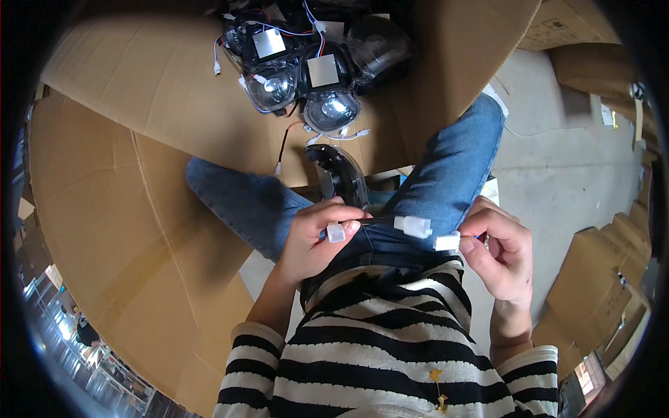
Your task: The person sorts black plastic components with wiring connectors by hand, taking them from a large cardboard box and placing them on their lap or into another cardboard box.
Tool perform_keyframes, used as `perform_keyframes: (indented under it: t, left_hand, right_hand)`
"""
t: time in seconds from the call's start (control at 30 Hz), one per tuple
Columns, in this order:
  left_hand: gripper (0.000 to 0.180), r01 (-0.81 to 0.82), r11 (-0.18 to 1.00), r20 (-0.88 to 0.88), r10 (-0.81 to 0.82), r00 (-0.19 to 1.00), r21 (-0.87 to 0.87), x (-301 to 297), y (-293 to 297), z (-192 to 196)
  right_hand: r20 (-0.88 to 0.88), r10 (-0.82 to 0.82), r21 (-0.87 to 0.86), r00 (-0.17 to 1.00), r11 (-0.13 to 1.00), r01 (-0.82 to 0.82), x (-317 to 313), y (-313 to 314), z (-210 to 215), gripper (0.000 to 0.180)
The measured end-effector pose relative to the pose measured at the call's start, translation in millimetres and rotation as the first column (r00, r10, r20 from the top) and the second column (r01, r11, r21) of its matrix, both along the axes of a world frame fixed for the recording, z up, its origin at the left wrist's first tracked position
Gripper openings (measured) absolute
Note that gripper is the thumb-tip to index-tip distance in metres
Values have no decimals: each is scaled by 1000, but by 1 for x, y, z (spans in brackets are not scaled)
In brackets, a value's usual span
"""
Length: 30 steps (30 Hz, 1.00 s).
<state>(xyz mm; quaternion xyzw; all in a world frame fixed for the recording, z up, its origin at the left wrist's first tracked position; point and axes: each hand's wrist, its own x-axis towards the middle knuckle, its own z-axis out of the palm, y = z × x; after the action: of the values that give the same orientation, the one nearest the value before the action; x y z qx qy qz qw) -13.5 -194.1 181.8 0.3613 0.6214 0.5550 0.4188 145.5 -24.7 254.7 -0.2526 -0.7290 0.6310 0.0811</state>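
Note:
My left hand (315,233) is closed in a pinch on a dark cable (374,221) in front of my waist. At the cable's right end is a translucent white connector (412,226). A second white connector (336,233) sits by my left thumb. A smaller white plug (447,242) is pinched between the thumb and fingers of my right hand (500,247), close to the cable's connector but apart from it. Beyond my left hand, a black curved lamp housing (347,174) stands between my knees; its lower part is hidden by the hand.
Ahead of me, a large open cardboard box (167,83) holds several lamp units (332,110) with clear lenses, silver plates and loose wires. Its flap (139,230) spreads out on my left. More cardboard boxes (592,279) stand on the grey floor (550,174) at the right.

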Motion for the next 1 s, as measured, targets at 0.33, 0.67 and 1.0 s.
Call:
perform_keyframes:
  t: [0.33,0.67,1.0]
  left_hand:
    - [11,39,999,-43,-41,998,-27,-2,-1,2]
    - [14,91,995,-118,-96,988,-50,-9,-12,33]
    - [25,-613,759,-533,620,576,220,-55,-191,252]
  right_hand:
    - [57,92,43,994,995,-94,-4,5,0,3]
    - [71,177,116,982,976,-184,0,8,-12,2]
    - [46,25,-124,999,992,-19,22,15,-18,5]
